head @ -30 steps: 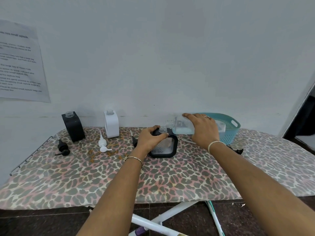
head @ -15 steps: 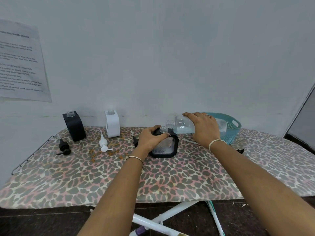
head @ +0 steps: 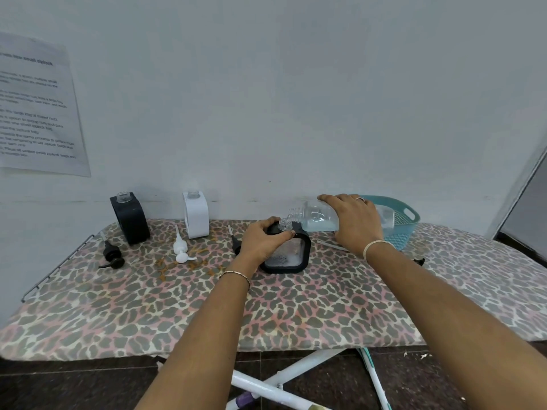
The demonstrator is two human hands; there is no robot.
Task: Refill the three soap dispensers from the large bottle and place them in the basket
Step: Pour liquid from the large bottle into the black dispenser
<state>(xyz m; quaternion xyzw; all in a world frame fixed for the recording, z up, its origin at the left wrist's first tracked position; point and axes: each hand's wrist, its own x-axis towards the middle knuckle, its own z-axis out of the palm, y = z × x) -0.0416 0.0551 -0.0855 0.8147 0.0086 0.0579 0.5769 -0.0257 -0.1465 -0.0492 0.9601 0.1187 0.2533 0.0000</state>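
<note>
Clear plastic, cap off: the large bottle is held on its side above the leopard-print board. Its long axis is close to level, running left to right. The threaded mouth points left, just above and beside the open neck of the black-framed dispenser. Whether the two touch cannot be told. Pale blue liquid is pooled along the bottle's lower side; the upper part appears empty.

The bottle is grasped from above by the right hand, fingers curved over its body. The black-framed dispenser stands upright near the board's middle. Its front window is clear, with a little foam and liquid seen low inside. It is steadied by the left hand, fingers curled round its top left shoulder.

A teal basket sits just behind the right hand. A black dispenser and a white dispenser stand upright at the far left edge, necks open. A black pump and a white pump lie flat in front of them.
</note>
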